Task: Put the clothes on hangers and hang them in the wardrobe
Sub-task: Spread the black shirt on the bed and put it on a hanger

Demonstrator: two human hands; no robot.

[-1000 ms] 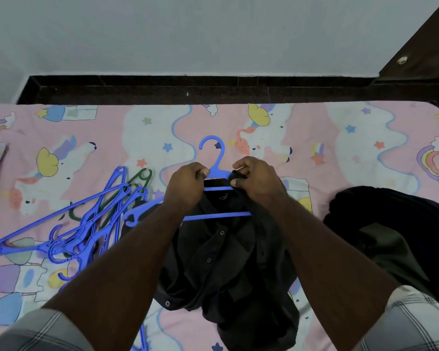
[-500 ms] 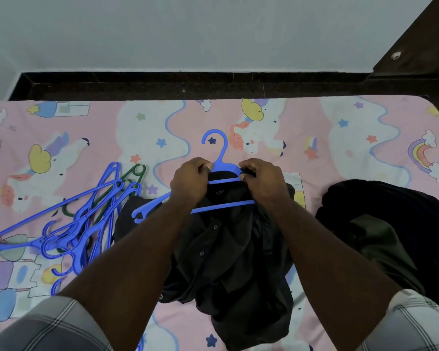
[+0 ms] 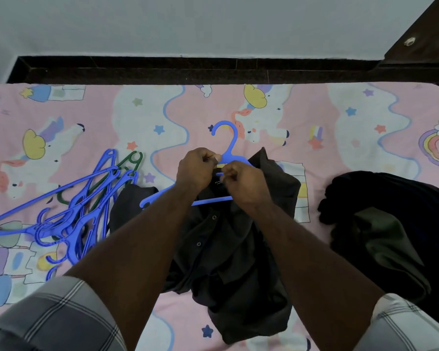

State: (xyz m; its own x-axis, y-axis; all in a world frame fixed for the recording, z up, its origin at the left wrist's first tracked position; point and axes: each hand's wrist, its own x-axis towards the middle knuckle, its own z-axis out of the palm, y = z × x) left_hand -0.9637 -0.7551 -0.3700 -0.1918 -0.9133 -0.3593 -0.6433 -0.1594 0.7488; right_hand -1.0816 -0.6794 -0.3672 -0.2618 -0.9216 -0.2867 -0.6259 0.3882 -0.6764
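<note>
A dark button-up shirt point(image 3: 228, 262) lies on the pink patterned bed sheet point(image 3: 352, 138), front open, with a blue plastic hanger point(image 3: 227, 145) inside its collar. The hanger's hook points away from me and its left arm sticks out past the shirt. My left hand point(image 3: 197, 171) and my right hand point(image 3: 243, 181) sit close together at the collar, just below the hook, fingers curled and pinching the collar fabric. What lies between the fingertips is hidden.
A tangle of several blue hangers with a green one point(image 3: 74, 211) lies on the sheet to the left. A heap of dark clothes point(image 3: 390, 224) sits at the right. A dark bed frame point(image 3: 188, 69) and a wall lie beyond; dark wooden furniture point(image 3: 423, 34) is in the upper right.
Both hands have drawn closer together at the collar under the hook. The shirt's right shoulder now sits further up over the hanger.
</note>
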